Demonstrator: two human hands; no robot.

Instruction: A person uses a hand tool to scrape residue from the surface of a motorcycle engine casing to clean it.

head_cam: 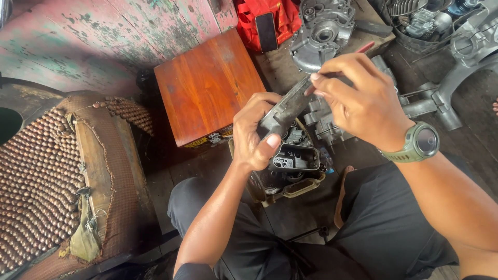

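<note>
Above the dark plank floor (155, 176), between the knees, the left hand (254, 132) grips a grey metal engine part (285, 109), fingers wrapped tight. Pinching its upper edge is the right hand (358, 98), wearing a green watch (417, 142). Nearby stand a wooden box (207, 85), a beaded seat cover (36, 181) and a peeling painted wall (93, 36).
</note>
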